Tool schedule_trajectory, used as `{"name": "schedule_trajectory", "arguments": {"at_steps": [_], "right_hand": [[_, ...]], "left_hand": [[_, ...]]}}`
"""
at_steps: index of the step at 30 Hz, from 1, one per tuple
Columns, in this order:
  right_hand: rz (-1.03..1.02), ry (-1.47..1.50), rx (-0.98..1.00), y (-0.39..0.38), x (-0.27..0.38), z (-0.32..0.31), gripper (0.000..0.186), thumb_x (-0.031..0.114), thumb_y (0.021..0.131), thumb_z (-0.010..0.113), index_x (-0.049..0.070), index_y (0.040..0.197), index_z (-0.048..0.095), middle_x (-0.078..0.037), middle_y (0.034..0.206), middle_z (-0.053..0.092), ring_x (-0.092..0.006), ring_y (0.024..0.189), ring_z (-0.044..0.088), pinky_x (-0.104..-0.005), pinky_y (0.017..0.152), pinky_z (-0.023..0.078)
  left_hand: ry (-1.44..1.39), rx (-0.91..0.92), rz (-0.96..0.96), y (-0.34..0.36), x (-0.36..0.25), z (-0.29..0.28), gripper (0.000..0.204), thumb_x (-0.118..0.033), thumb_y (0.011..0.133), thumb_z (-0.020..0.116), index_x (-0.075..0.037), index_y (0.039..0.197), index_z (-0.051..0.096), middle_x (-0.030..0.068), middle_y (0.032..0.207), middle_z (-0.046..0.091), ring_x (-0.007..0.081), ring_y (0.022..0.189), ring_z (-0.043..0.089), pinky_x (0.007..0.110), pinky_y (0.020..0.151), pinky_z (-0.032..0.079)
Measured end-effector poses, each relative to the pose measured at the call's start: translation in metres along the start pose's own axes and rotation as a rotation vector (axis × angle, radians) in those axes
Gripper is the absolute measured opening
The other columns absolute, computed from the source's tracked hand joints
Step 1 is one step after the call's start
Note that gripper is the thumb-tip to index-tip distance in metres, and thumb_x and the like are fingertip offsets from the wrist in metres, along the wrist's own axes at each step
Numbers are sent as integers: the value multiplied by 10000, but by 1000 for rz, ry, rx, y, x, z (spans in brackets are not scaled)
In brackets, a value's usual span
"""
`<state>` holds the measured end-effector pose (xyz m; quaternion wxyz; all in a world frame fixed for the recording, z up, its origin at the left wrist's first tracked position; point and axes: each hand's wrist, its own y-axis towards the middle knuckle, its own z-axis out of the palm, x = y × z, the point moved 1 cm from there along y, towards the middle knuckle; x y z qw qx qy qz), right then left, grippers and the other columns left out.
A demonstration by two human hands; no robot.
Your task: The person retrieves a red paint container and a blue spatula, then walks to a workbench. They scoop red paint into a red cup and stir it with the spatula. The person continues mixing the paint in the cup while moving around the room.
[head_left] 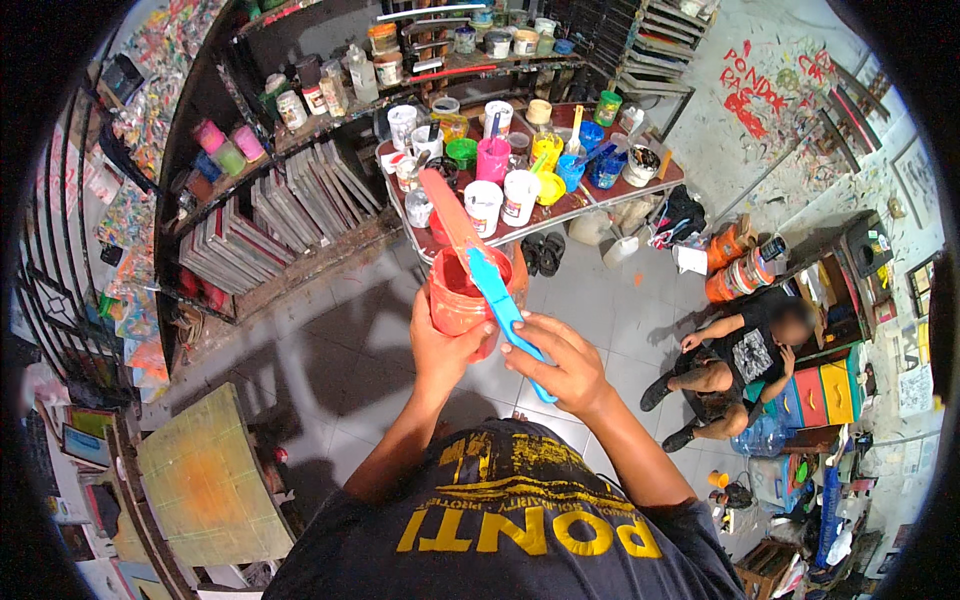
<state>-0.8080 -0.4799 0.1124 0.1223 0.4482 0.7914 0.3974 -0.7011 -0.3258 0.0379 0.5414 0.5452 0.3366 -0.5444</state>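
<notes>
My left hand is wrapped round a red plastic paint tub, holding it up in front of my chest with its mouth upward. In my right hand is the blue handle of a spatula. Its long blade, coated in orange-red paint, slants up to the left across the tub's mouth. Red paint coats the inside of the tub; the paint's depth is hidden by the blade. Just beyond the tub stands a low table crowded with paint pots, among them two white tubs and a pink one.
Shelves with jars and a rack of stacked screen frames line the far left. A person sits on the floor at right, near orange buckets. A paint-stained board leans at lower left. Dark sandals lie by the table.
</notes>
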Motion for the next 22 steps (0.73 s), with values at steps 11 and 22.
{"name": "schedule_trajectory", "arguments": {"at_steps": [11,22], "right_hand": [[-56,154,176,-46,27,-72,419,144,680,859,134,1081,736,-85,1110,678,-291,1026,681,-354,786,610],[1246,1325,-990,-42,6,-58,441,352,980,620,91,1313,494,-170,1207,591,-323,1095,609,-495,992,507]], "left_hand": [[129,-119,100,20,0,-25,762,-144,611,914,-5,1255,531,105,1179,641,203,1058,630,354,925,507],[261,-150,230,9,-6,-9,898,-154,592,932,6,1336,457,140,1236,598,239,1111,613,357,964,488]]}}
